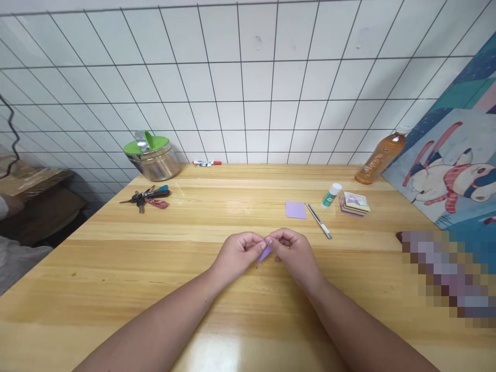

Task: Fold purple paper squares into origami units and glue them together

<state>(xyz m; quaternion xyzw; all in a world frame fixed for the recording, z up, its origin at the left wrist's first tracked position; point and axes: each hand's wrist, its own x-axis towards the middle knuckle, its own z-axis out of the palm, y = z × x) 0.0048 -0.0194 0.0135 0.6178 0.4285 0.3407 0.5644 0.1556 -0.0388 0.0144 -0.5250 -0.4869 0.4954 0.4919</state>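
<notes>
Between my two hands, over the middle of the table, is a small folded piece of purple paper. My left hand pinches it from the left with thumb and forefinger. From the right, my right hand pinches the same paper, its thumb meeting the left one near the top. Most of the paper is hidden by my fingers. Just beyond my right hand lies a flat purple paper square, with a utility knife beside it.
A glue stick stands near a stack of sticky notes. An orange drink bottle is at the back right. At the back left are a steel pot with a green lid, keys and markers. A tiled wall bounds the table.
</notes>
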